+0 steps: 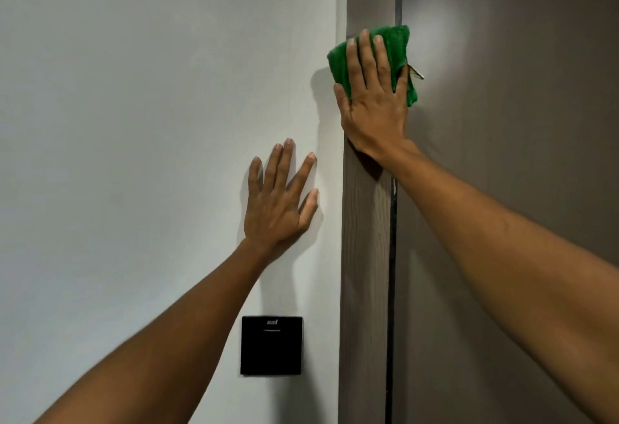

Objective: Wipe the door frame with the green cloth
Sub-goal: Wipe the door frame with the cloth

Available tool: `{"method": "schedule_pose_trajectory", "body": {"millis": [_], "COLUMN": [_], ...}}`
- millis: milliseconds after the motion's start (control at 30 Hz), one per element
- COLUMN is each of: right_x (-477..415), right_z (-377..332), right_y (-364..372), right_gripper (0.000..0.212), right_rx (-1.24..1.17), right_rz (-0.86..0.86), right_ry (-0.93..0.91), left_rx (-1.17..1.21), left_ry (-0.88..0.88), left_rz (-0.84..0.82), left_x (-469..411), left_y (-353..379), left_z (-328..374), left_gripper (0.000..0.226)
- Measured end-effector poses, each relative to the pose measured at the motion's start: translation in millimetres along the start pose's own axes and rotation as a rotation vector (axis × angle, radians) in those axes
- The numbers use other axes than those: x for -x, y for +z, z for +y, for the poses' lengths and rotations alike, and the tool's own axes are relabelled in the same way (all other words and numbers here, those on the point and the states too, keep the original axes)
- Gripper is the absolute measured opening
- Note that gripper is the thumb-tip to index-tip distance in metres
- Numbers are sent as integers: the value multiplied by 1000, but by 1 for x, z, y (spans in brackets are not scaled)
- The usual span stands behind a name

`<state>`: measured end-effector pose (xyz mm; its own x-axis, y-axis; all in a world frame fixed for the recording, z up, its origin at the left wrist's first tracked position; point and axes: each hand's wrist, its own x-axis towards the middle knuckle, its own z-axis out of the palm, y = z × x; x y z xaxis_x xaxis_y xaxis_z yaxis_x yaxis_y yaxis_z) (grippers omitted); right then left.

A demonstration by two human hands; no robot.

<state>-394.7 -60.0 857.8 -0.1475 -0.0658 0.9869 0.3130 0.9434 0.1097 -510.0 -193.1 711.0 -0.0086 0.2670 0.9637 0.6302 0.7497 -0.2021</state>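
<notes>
Count: two hands, one green cloth (395, 43), one door frame (366, 239), one door (502, 189), one black wall panel (271, 345), one white wall (134, 122).

Right hand (373, 102): arm reaches up from the lower right corner of view, forearm crossing in front of the door. Palm flat against the cloth, pressing it onto the frame near the top of view. Fingers extended, slightly fanned, pointing up; thumb out to the left at the frame's left edge. Right grip is a flat press, not a pinch; fingers lie spread on top of the cloth, none curled round it that I can see.

Cloth: bunched, sandwiched between right palm and frame. It sticks out above the fingertips and past the right side of the hand, overlapping the frame's right edge and the dark gap toward the door. A small pale tag (417, 72) pokes out on the right side.

Left hand (279, 202): arm comes up from the lower left corner. Palm flat on the wall, just left of the frame, lower than the right hand. Left grip open and spread, five fingers splayed, holding nothing. Thumb near the frame's left edge, not touching it.

Wall panel: square, mounted on the wall below the left hand, just beside the frame's left edge. Small print on it is too small to read.

Frame: vertical wood-grain strip between wall and door.
</notes>
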Motion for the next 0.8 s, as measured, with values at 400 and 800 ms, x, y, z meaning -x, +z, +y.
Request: {"method": "schedule_pose_trajectory", "body": {"millis": [400,800], "right_x": [167,343], "right_z": [-22,-48], "right_y": [30,9], "right_gripper": [59,75], "right_rx": [-40,-145], "right_rz": [31,-349], "right_ry": [114,194], "left_rx": [56,197], "left_ry": [-67,-92], "left_rz": [-137,-231], "left_x": [108,130], "left_y": [-1,-13], "left_z": [33,42], "left_gripper": [63,53]}}
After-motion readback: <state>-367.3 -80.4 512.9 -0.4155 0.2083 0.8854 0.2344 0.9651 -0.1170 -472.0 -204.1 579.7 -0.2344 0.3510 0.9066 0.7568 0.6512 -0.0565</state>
